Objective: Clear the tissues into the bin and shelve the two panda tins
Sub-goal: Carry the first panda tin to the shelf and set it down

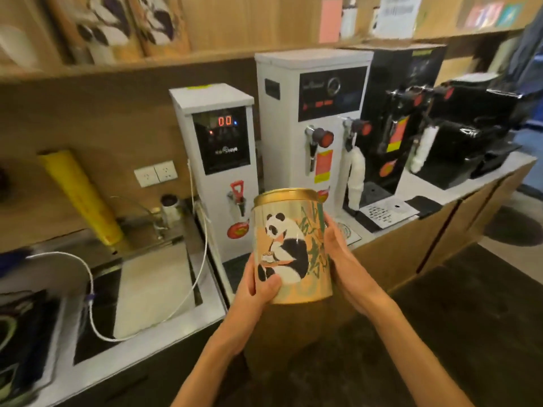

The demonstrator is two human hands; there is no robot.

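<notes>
At the centre of the frame a panda tin [291, 248] is held upright in the air, clamped between the left hand [258, 286] low on its side and the right hand [342, 254] flat against the other. It is not yet shelved; the wooden shelf [205, 54] runs across the top. No tissues or bin show, so that step can't be judged. Blurred panda-printed shapes at upper left may be the other tin.
</notes>
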